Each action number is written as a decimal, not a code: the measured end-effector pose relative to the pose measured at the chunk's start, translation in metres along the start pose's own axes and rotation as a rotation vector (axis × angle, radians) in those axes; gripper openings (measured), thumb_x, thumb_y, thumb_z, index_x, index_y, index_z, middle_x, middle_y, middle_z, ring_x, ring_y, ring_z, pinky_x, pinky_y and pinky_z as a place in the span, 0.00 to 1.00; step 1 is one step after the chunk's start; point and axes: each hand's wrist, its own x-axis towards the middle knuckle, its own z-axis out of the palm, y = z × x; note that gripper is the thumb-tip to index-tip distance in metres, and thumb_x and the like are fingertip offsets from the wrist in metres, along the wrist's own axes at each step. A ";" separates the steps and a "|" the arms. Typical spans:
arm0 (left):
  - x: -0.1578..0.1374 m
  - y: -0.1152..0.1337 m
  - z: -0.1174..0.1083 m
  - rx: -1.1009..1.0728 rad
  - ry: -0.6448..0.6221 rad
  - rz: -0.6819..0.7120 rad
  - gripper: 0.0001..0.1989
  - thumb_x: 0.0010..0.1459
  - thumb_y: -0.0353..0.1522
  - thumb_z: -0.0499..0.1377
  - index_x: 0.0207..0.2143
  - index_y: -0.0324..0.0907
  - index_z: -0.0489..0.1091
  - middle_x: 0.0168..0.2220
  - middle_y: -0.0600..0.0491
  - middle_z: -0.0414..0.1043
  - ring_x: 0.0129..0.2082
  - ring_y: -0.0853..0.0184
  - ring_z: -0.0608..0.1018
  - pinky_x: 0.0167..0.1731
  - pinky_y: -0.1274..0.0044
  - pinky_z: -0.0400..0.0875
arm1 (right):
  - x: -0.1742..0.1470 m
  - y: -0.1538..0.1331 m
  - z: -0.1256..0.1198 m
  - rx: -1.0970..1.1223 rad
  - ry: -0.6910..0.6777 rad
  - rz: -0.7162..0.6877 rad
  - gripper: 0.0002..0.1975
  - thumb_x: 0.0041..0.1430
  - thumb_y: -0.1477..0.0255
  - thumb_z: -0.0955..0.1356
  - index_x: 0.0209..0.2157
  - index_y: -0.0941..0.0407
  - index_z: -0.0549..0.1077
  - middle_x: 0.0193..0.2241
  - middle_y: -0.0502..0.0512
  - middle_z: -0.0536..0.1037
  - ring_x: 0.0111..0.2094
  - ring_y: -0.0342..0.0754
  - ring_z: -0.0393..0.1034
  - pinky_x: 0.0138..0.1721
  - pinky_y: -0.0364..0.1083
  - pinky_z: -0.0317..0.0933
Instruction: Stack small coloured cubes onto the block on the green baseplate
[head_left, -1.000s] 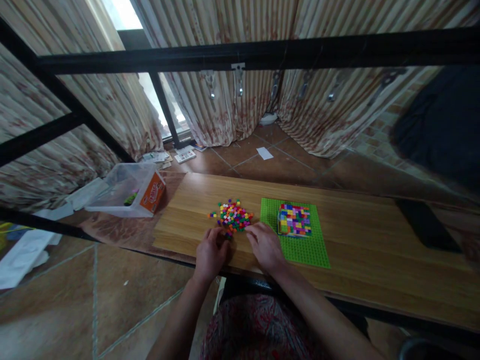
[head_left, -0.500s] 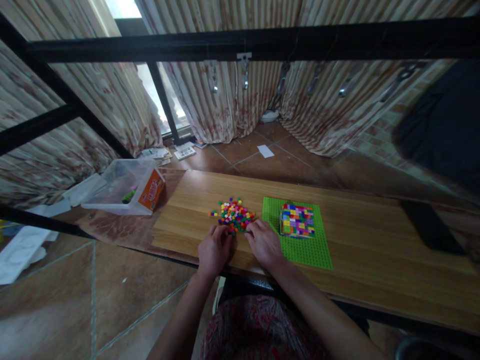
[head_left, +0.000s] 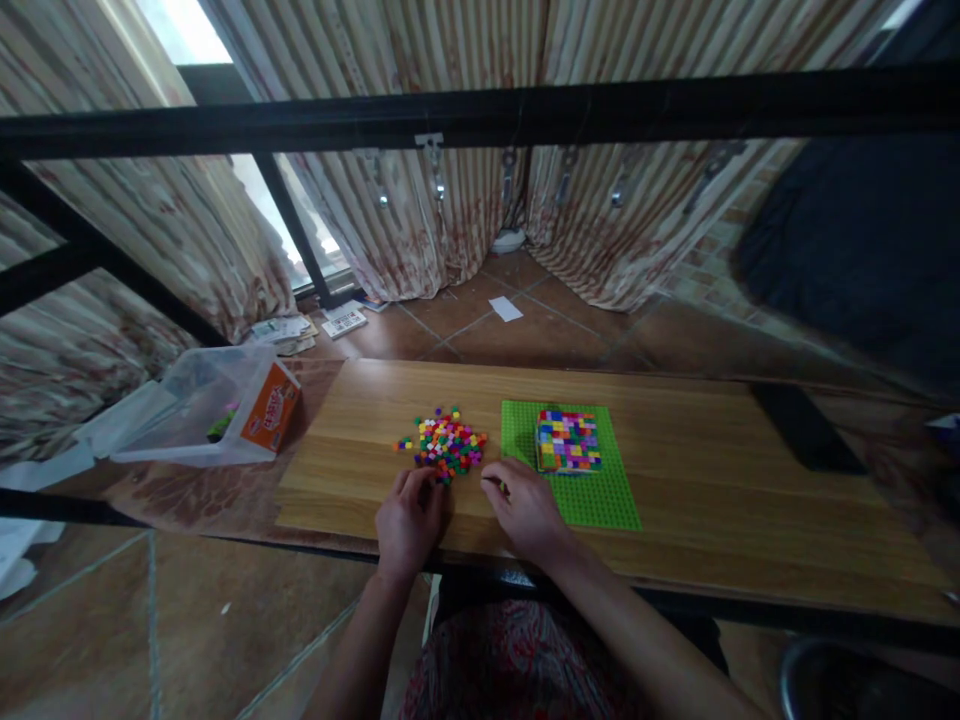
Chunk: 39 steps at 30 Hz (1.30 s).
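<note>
A loose pile of small multicoloured bricks [head_left: 450,445] lies on the wooden board. My left hand [head_left: 407,522] is at the pile's near edge, fingers curled together with the tips among the closest bricks; whatever is between them is hidden. Just right of the pile, my right hand [head_left: 525,512] holds thumb and forefinger pinched; anything in the pinch is too small to make out. That hand overlaps the near left part of a green studded baseplate [head_left: 619,500]. A block built of many-coloured bricks [head_left: 570,440] stands on the baseplate, beyond my right hand.
A clear plastic box [head_left: 187,400] with an orange label sits left of the wooden board [head_left: 697,500]. A dark flat object [head_left: 806,428] lies at the board's right. A black metal bar [head_left: 465,120] with hanging clips crosses in front of the curtains.
My right hand has drawn back from the pile's right edge toward the baseplate. My left hand stays at the pile's near edge. The whole view has shifted a little.
</note>
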 end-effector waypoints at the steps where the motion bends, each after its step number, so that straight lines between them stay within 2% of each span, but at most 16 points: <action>1: 0.000 0.000 0.000 -0.003 0.009 0.002 0.09 0.60 0.34 0.59 0.42 0.45 0.74 0.41 0.52 0.77 0.36 0.67 0.79 0.33 0.78 0.69 | -0.004 0.001 -0.007 0.051 0.033 0.025 0.08 0.63 0.75 0.64 0.32 0.54 0.74 0.30 0.53 0.76 0.33 0.48 0.71 0.37 0.46 0.63; 4: 0.001 0.001 -0.001 -0.009 0.021 0.014 0.08 0.61 0.34 0.58 0.42 0.44 0.74 0.40 0.52 0.77 0.35 0.67 0.79 0.33 0.79 0.69 | -0.016 0.009 -0.034 0.166 0.142 0.121 0.07 0.63 0.71 0.64 0.34 0.54 0.74 0.31 0.52 0.78 0.31 0.47 0.73 0.35 0.45 0.64; 8: 0.002 0.003 -0.003 0.022 0.029 0.014 0.08 0.60 0.34 0.59 0.41 0.43 0.74 0.39 0.51 0.77 0.34 0.68 0.79 0.30 0.79 0.68 | -0.025 0.032 -0.066 0.232 0.300 0.247 0.10 0.62 0.64 0.65 0.37 0.53 0.76 0.33 0.53 0.81 0.33 0.48 0.75 0.37 0.47 0.66; 11: 0.003 0.002 -0.002 0.050 0.027 0.017 0.07 0.60 0.34 0.59 0.40 0.43 0.74 0.38 0.52 0.77 0.33 0.68 0.79 0.28 0.80 0.66 | -0.022 0.053 -0.081 0.222 0.402 0.330 0.13 0.60 0.60 0.67 0.36 0.53 0.78 0.33 0.54 0.81 0.33 0.50 0.75 0.37 0.48 0.66; 13: 0.003 0.001 -0.002 0.063 0.027 0.016 0.07 0.60 0.34 0.59 0.40 0.43 0.74 0.38 0.52 0.77 0.32 0.68 0.79 0.27 0.80 0.65 | -0.016 0.066 -0.086 0.207 0.447 0.337 0.13 0.58 0.59 0.68 0.34 0.54 0.78 0.33 0.55 0.81 0.34 0.51 0.74 0.37 0.49 0.65; 16: 0.004 0.000 -0.002 0.061 0.039 0.016 0.07 0.60 0.34 0.59 0.39 0.43 0.74 0.38 0.52 0.77 0.32 0.68 0.78 0.27 0.80 0.65 | -0.007 0.080 -0.085 0.213 0.485 0.322 0.13 0.56 0.59 0.68 0.32 0.53 0.80 0.35 0.56 0.79 0.38 0.52 0.72 0.37 0.50 0.65; 22: 0.004 0.001 -0.003 0.040 0.021 0.013 0.08 0.61 0.35 0.57 0.40 0.44 0.74 0.38 0.51 0.76 0.31 0.68 0.77 0.28 0.80 0.65 | 0.001 0.096 -0.073 0.312 0.528 0.342 0.10 0.50 0.60 0.73 0.30 0.51 0.81 0.39 0.56 0.75 0.45 0.54 0.69 0.50 0.55 0.61; 28: 0.003 0.002 -0.003 0.050 0.023 0.009 0.08 0.61 0.35 0.58 0.40 0.44 0.74 0.38 0.51 0.76 0.32 0.67 0.77 0.28 0.79 0.64 | 0.006 0.101 -0.070 0.526 0.545 0.437 0.09 0.42 0.62 0.76 0.26 0.52 0.80 0.36 0.54 0.77 0.45 0.53 0.69 0.52 0.55 0.59; 30: 0.003 0.003 -0.003 0.056 0.021 0.008 0.08 0.61 0.35 0.58 0.40 0.44 0.74 0.39 0.51 0.76 0.33 0.67 0.78 0.29 0.79 0.65 | 0.008 0.100 -0.069 0.586 0.547 0.469 0.10 0.40 0.63 0.77 0.26 0.53 0.80 0.34 0.53 0.78 0.41 0.51 0.71 0.50 0.54 0.60; 34: 0.003 0.004 -0.004 0.055 0.007 0.001 0.08 0.61 0.35 0.57 0.40 0.44 0.74 0.39 0.51 0.76 0.34 0.67 0.78 0.29 0.79 0.65 | 0.010 0.100 -0.068 0.668 0.539 0.495 0.12 0.39 0.63 0.76 0.26 0.54 0.78 0.29 0.49 0.78 0.32 0.46 0.70 0.39 0.49 0.64; 39: 0.004 0.004 -0.003 0.056 0.006 -0.011 0.08 0.61 0.34 0.58 0.40 0.44 0.74 0.39 0.52 0.76 0.34 0.67 0.79 0.29 0.79 0.65 | 0.012 0.101 -0.068 0.733 0.526 0.513 0.14 0.35 0.64 0.77 0.25 0.54 0.75 0.23 0.46 0.75 0.25 0.43 0.67 0.31 0.45 0.61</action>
